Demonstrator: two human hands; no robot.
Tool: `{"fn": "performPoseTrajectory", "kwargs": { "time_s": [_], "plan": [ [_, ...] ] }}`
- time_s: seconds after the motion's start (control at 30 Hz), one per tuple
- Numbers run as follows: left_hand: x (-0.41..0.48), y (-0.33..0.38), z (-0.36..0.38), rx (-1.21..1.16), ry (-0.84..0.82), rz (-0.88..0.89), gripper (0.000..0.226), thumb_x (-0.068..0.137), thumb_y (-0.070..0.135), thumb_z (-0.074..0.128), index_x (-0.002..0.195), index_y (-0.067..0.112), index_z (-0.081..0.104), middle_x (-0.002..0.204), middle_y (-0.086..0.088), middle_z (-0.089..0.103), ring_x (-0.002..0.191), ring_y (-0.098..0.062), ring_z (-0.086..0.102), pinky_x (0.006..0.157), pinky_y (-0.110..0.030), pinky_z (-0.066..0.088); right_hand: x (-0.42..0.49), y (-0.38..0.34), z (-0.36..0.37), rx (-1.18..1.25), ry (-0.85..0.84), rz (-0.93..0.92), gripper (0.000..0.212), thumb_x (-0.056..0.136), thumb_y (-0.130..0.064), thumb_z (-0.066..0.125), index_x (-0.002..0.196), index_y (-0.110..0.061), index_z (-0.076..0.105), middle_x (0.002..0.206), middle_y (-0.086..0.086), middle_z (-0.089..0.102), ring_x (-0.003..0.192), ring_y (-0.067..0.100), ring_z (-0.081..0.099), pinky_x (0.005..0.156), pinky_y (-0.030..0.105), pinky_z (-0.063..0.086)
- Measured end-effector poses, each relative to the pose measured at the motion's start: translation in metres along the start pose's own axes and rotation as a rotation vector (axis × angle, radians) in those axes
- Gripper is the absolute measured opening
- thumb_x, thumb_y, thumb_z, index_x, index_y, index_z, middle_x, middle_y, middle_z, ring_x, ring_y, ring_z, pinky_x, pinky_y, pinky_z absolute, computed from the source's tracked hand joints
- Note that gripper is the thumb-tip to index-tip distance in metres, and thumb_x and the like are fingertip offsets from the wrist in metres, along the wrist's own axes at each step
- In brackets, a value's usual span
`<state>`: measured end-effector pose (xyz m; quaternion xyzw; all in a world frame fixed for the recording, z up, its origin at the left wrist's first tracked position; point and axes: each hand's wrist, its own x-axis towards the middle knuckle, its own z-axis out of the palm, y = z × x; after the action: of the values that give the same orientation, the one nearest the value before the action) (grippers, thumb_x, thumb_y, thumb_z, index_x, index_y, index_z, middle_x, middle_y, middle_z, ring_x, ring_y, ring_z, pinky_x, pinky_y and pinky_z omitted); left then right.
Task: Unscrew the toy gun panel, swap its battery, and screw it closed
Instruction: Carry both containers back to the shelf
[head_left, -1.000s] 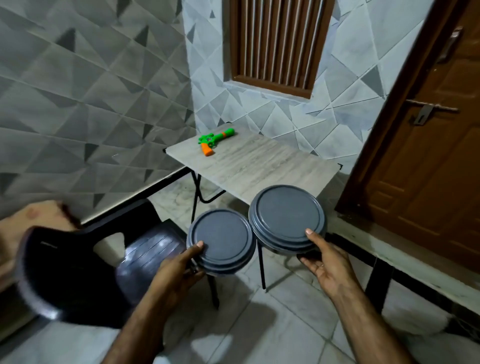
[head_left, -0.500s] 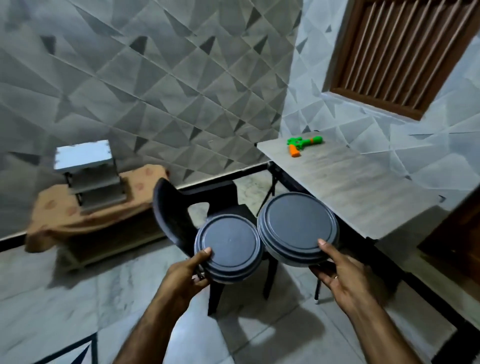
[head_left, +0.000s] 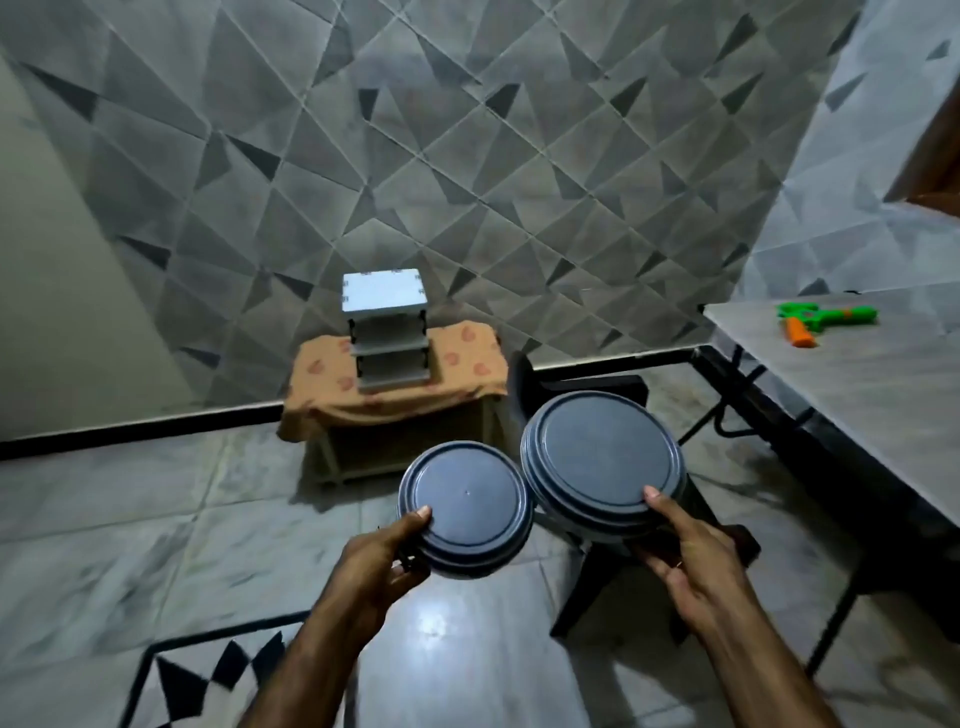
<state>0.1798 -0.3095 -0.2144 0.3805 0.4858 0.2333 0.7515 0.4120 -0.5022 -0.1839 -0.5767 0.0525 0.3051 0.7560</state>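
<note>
The green toy gun (head_left: 826, 318) with an orange grip lies on the pale table (head_left: 857, 395) at the far right, well away from both hands. My left hand (head_left: 384, 561) grips a small round grey lidded container (head_left: 465, 506), thumb on its lid. My right hand (head_left: 685, 556) holds a larger round grey lidded container (head_left: 602, 465) from below, thumb on its lid edge. Both containers are carried side by side, almost touching, in front of me above the floor.
A dark plastic chair (head_left: 582, 395) stands behind the containers beside the table. Against the tiled wall is a low stand draped in orange cloth (head_left: 395, 395) with a small white tiered rack (head_left: 387, 332) on it. Tiled floor lies below.
The view has swung left: the table and toy gun slid to the right edge, the cloth-covered stand moved to the centre. Both hands keep holding the containers the same way.
</note>
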Motion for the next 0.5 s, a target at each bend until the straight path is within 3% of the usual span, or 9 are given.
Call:
{"fn": "performPoseTrajectory", "kwargs": {
  "time_s": [0.07, 0.17, 0.27, 0.37, 0.5],
  "plan": [
    [0.002, 0.009, -0.019, -0.015, 0.026, -0.003, 0.033, 0.079, 0.024, 0.079, 0.094, -0.004, 0.074, 0.093, -0.018, 0.070, 0.090, -0.032, 0.066, 0.076, -0.035, 0.056, 0.002, 0.010, 0.024, -0.015, -0.019, 0.021, 0.011, 0.084, -0.009, 0.071, 0.090, -0.002, 0.065, 0.092, 0.016, 0.069, 0.082, 0.022, 0.065, 0.081, 0.046, 0.055],
    [0.010, 0.023, -0.047, -0.052, 0.067, -0.001, 0.034, 0.079, 0.024, 0.079, 0.096, -0.005, 0.074, 0.101, -0.023, 0.071, 0.099, -0.037, 0.067, 0.085, -0.039, 0.056, 0.010, 0.023, 0.061, -0.035, -0.064, 0.044, 0.028, 0.082, -0.011, 0.074, 0.106, 0.001, 0.064, 0.097, 0.020, 0.069, 0.085, 0.024, 0.068, 0.066, 0.035, 0.058],
    [0.025, 0.036, -0.069, -0.076, 0.112, 0.003, 0.037, 0.078, 0.027, 0.080, 0.096, -0.004, 0.074, 0.104, -0.024, 0.072, 0.103, -0.040, 0.066, 0.089, -0.042, 0.055, 0.023, 0.033, 0.098, -0.047, -0.101, 0.083, 0.033, 0.082, -0.012, 0.075, 0.108, 0.005, 0.064, 0.095, 0.022, 0.070, 0.086, 0.027, 0.069, 0.059, 0.032, 0.060],
    [0.046, 0.047, -0.084, -0.090, 0.156, -0.003, 0.037, 0.076, 0.028, 0.081, 0.096, -0.003, 0.075, 0.096, -0.018, 0.074, 0.093, -0.034, 0.069, 0.093, -0.044, 0.053, 0.040, 0.041, 0.132, -0.065, -0.125, 0.101, 0.030, 0.081, -0.011, 0.075, 0.102, 0.007, 0.065, 0.094, 0.022, 0.069, 0.089, 0.030, 0.068, 0.067, 0.036, 0.061],
    [0.082, 0.070, -0.099, -0.130, 0.185, 0.025, 0.037, 0.075, 0.025, 0.082, 0.095, -0.005, 0.074, 0.095, -0.020, 0.071, 0.089, -0.031, 0.068, 0.082, -0.039, 0.057, 0.066, 0.046, 0.180, -0.089, -0.180, 0.093, 0.015, 0.082, -0.012, 0.074, 0.087, 0.001, 0.068, 0.076, 0.012, 0.071, 0.083, 0.026, 0.067, 0.072, 0.036, 0.058]
  ]
}}
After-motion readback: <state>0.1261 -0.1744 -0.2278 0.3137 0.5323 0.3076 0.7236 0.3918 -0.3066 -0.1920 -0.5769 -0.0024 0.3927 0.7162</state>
